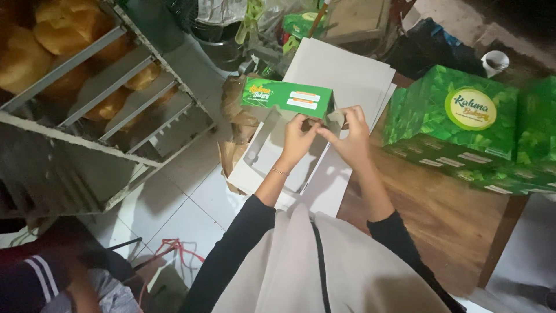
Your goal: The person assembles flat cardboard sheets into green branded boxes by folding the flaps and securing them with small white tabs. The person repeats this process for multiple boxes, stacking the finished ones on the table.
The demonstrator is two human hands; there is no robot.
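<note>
Centre frame: my left hand (pixel 298 138) and right hand (pixel 349 136) pinch the cardboard box (pixel 278 145) flap, its long axis running upper left to right.

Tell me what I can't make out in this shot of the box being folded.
Head view:
- Box corner flap: covered by the left hand and right hand.
- Box inside: hidden by its own green wall.
- Cup contents: too dark.
- Rack buns: blurred, cut off at the top edge.
- Finished boxes: cut off at the right edge.
</note>
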